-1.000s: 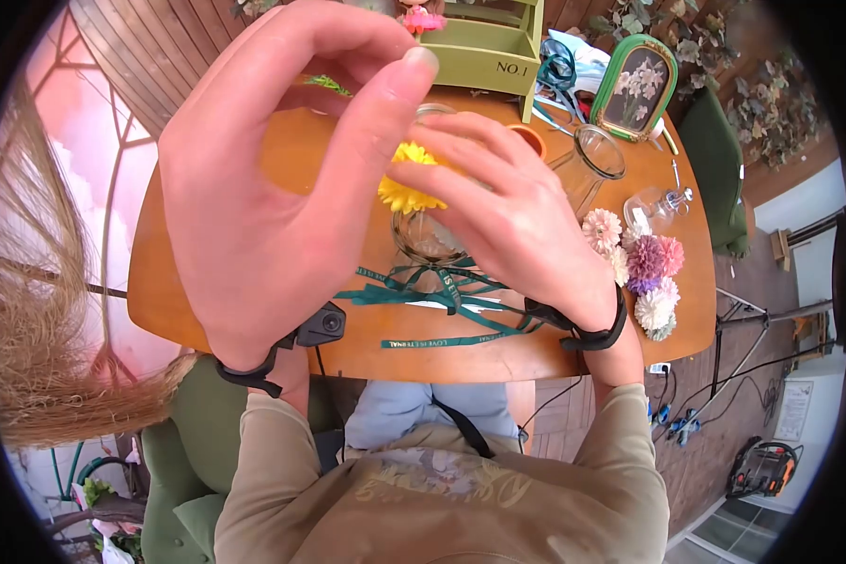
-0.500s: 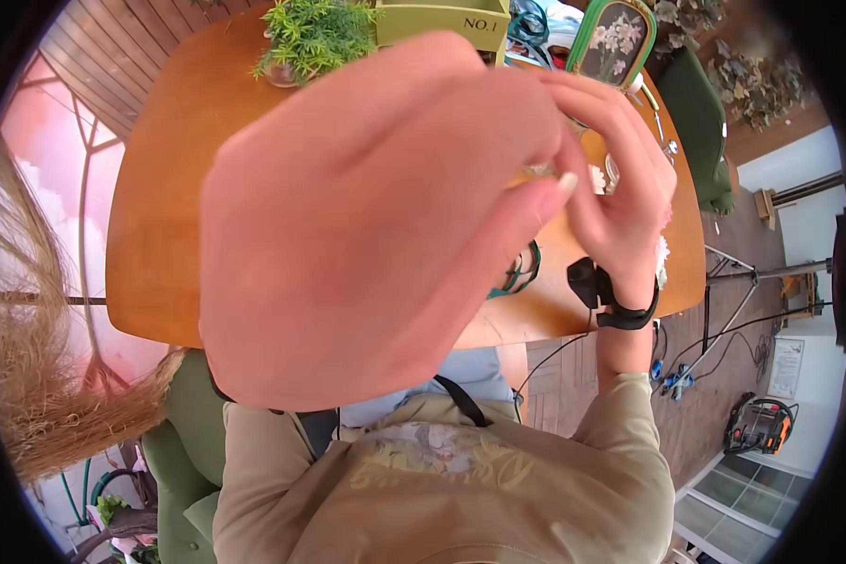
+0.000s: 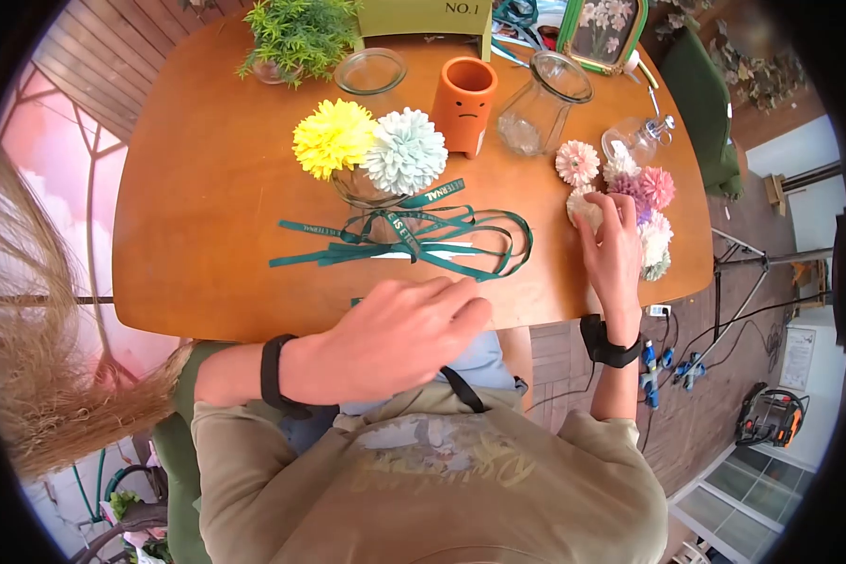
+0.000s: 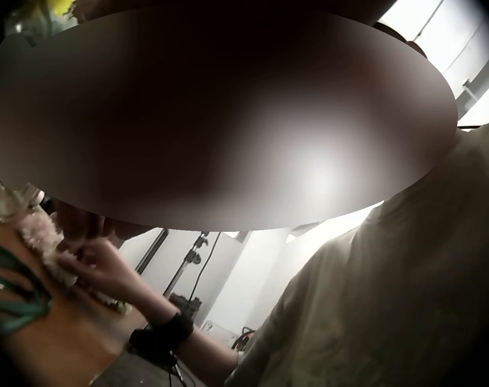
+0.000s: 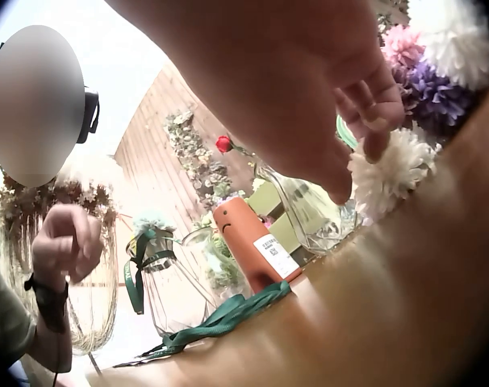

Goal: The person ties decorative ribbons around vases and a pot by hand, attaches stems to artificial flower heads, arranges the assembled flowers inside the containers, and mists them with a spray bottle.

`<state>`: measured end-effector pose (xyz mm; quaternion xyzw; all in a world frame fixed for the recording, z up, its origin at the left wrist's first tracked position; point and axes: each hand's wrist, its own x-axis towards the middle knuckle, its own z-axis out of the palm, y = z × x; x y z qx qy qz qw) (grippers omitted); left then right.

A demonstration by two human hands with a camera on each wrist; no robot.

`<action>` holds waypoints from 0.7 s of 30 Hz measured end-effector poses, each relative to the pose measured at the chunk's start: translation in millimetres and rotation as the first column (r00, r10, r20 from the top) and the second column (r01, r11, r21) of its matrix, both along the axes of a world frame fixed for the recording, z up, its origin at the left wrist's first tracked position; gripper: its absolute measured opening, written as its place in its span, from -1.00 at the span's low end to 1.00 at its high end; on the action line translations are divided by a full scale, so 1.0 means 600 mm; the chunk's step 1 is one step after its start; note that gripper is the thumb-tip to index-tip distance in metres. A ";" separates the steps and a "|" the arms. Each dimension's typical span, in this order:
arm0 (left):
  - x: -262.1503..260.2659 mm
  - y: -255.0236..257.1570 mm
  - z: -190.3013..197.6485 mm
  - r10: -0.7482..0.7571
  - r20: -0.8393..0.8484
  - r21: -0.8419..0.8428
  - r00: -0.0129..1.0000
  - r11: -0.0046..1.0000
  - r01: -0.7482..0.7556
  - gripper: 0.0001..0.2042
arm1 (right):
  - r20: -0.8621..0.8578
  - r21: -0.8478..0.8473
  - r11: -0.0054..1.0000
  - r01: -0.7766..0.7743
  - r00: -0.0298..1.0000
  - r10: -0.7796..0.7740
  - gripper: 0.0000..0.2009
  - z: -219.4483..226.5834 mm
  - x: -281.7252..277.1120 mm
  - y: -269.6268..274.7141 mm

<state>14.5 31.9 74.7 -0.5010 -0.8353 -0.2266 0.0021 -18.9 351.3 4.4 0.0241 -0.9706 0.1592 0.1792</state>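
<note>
The right hand (image 3: pixel 616 258) reaches down at the cream flower (image 3: pixel 585 209); in the right wrist view its slightly bent, parted fingers touch the petals of that cream flower (image 5: pixel 394 177). A yellow flower (image 3: pixel 333 139) and a pale blue flower (image 3: pixel 405 151) stand side by side in a glass vase, partly hidden beneath them. Green lettered ribbon (image 3: pixel 414 240) is tied about that vase and trails in loops over the table. Loosely curled and holding nothing, the left hand (image 3: pixel 395 338) hovers at the front edge, also seen as the left hand (image 5: pixel 67 242).
Pink, purple and white flowers (image 3: pixel 656 188) lie at the right. Behind are an orange pot (image 3: pixel 463 108), a glass jar (image 3: pixel 540 108), another jar (image 3: pixel 370 75), a small glass bottle (image 3: pixel 634 141), a green plant (image 3: pixel 301 38), a green box (image 3: pixel 423 19) and a framed picture (image 3: pixel 603 33).
The left hand has come down from in front of the head camera toward the table's front edge, uncovering the vase and flowers. The right hand has lowered to the cream flower.
</note>
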 end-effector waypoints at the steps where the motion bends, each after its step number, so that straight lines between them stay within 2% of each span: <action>1: 0.008 -0.002 -0.019 -0.005 0.006 -0.009 1.000 1.000 0.005 -0.71 | 0.013 -0.056 0.998 0.028 1.000 -0.027 -0.73 -0.007 0.003 -0.002; 3: 0.017 -0.005 -0.051 0.152 -0.043 -0.025 0.988 0.988 -0.153 -0.60 | 0.027 -0.117 0.991 0.059 0.998 -0.056 -0.72 -0.026 0.006 -0.004; 5: 0.014 0.002 -0.075 0.199 -0.084 -0.027 0.976 0.979 -0.202 -0.57 | -0.112 -0.046 0.999 -0.007 0.994 0.002 -0.72 -0.052 0.011 -0.008; 7: 0.012 0.008 -0.095 0.248 -0.122 -0.027 0.961 0.967 -0.253 -0.55 | -0.124 -0.036 0.999 -0.001 0.992 -0.003 -0.72 -0.060 0.016 -0.013; 9: 0.006 0.016 -0.112 0.291 -0.178 -0.135 0.940 0.939 -0.316 -0.52 | -0.157 -0.034 0.999 -0.002 0.988 -0.003 -0.73 -0.061 0.016 -0.014; 13: 0.003 0.023 -0.139 0.311 -0.184 -0.165 0.932 0.926 -0.341 -0.55 | -0.168 -0.019 1.000 -0.021 0.986 0.017 -0.73 -0.065 0.013 -0.009; 16: 0.003 0.023 -0.146 0.322 -0.163 -0.127 0.933 0.930 -0.344 -0.62 | -0.152 -0.031 0.999 -0.014 0.988 0.009 -0.74 -0.062 0.014 -0.009; 19: 0.005 0.012 -0.141 0.329 -0.106 -0.073 0.938 0.939 -0.337 -0.73 | -0.147 -0.040 0.999 -0.007 0.989 0.001 -0.74 -0.065 0.014 -0.009; 21: 0.011 0.003 -0.140 0.337 0.020 -0.071 0.941 0.940 -0.335 -0.80 | -0.147 -0.042 0.999 -0.010 0.989 0.003 -0.74 -0.065 0.013 -0.008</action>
